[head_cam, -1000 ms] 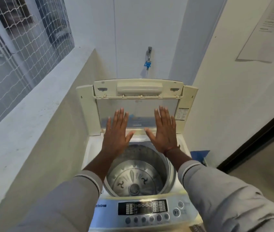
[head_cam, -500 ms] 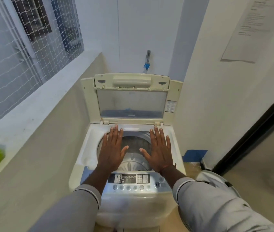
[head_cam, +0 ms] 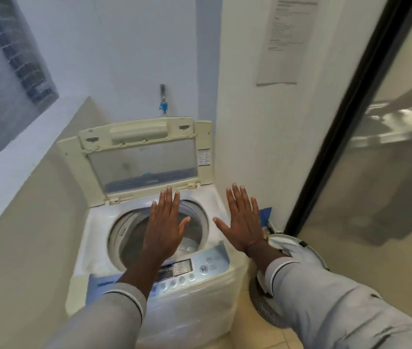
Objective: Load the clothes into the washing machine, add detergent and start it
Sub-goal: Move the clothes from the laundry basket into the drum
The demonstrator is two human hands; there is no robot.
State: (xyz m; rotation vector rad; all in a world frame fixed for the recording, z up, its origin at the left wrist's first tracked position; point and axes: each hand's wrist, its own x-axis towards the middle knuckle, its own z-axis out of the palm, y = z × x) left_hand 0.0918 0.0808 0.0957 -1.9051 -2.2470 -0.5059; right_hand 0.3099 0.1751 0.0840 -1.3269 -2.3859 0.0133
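With the lid [head_cam: 144,157] up and both the left hand [head_cam: 165,230] and right hand [head_cam: 244,222] spread flat, empty, above the washing machine [head_cam: 149,248], the sensible move is to fetch the clothes and drop them loosely into the drum [head_cam: 134,238].

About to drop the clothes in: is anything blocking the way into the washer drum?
Nothing visible does. The lid stands folded up at the back, the drum mouth is open, and both the left hand and right hand are empty, spread flat above the machine.
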